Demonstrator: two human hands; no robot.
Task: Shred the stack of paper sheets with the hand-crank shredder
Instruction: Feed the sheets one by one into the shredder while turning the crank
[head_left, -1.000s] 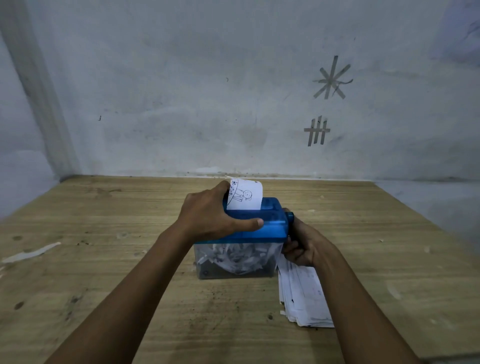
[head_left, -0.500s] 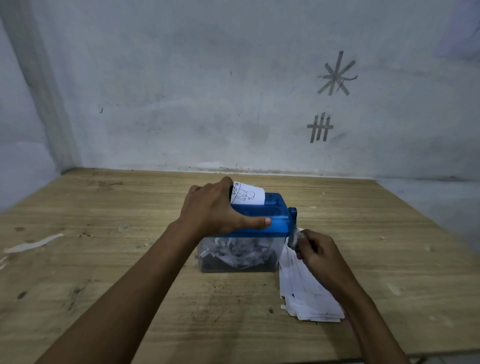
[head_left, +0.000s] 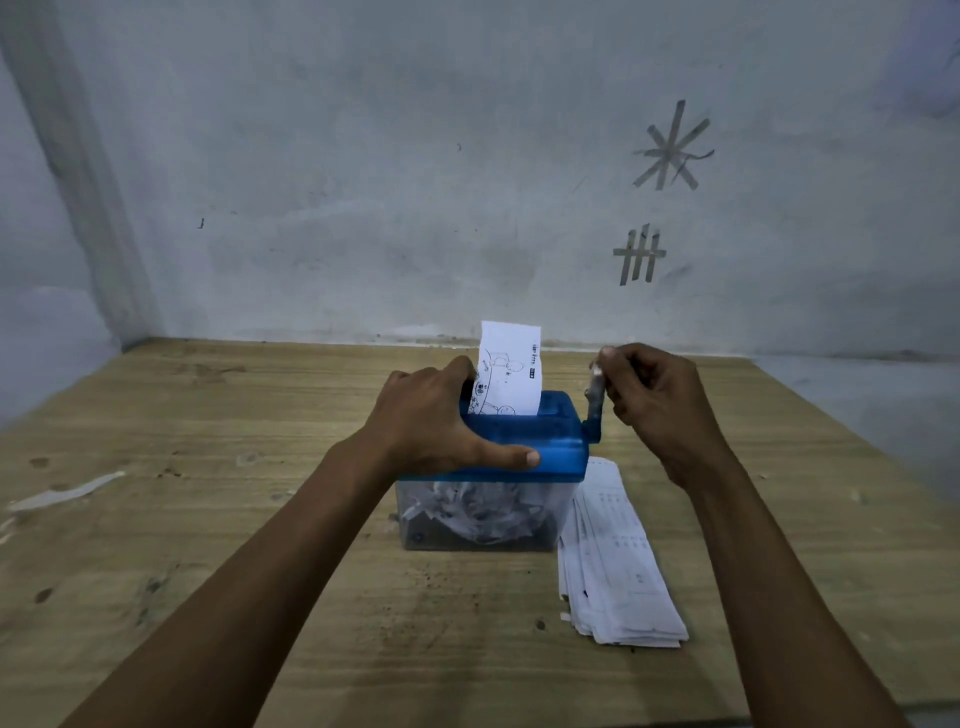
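a plain, makeshift work corner (which kind of building, i cannot tell). under the left hand (head_left: 436, 415) and the right hand (head_left: 654, 400) lies a rough, stained wooden table (head_left: 208, 519). just beyond them rises a scuffed, whitewashed wall (head_left: 363, 156), with grey tape marks (head_left: 670, 148) stuck above the right hand.

Printing on the upright sheet (head_left: 511, 374) and the near-right stack (head_left: 618, 561) is too small to read; far right are a taped asterisk (head_left: 672, 148) and hash (head_left: 640, 254).
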